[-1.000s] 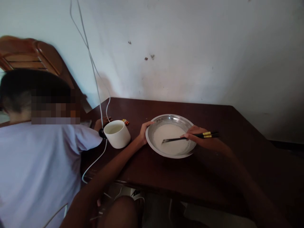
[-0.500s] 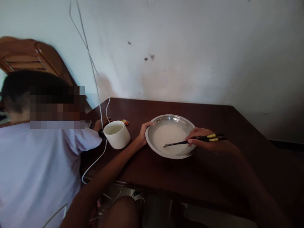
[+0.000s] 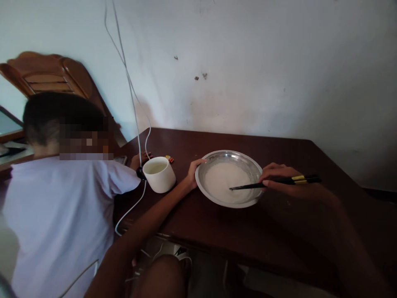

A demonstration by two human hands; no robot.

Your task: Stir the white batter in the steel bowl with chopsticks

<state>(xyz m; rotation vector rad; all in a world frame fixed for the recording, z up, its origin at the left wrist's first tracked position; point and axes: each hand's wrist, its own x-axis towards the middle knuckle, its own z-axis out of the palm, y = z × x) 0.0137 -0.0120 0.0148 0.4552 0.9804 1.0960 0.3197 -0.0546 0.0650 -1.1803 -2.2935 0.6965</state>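
A steel bowl [image 3: 228, 203] holds a whitish, batter-like liquid [image 3: 220, 176] and looks slightly tilted on the dark table. My left hand [image 3: 195, 171] grips its left rim, thumb over the edge and the other fingers hidden behind it. Over the right rim, my right hand [image 3: 281, 178] is closed round a pair of black chopsticks [image 3: 248, 186] with gold bands. Their tips dip into the liquid near the bowl's middle. Left of the bowl stands a white cup [image 3: 161, 180] with a pale inside, close to my left forearm.
The dark brown table [image 3: 279, 231] meets a stained wall. A person in a light shirt [image 3: 68, 207] sits at the left, one arm on the table. White cables [image 3: 133, 103] hang down beside the cup. A small colourful wrapper [image 3: 169, 159] lies behind it. A wooden chair [image 3: 46, 74] stands behind the person.
My right hand and the chopsticks have moved right relative to the bowl, drawing the tips toward its middle. My left hand keeps its hold. The whole view has shifted slightly.
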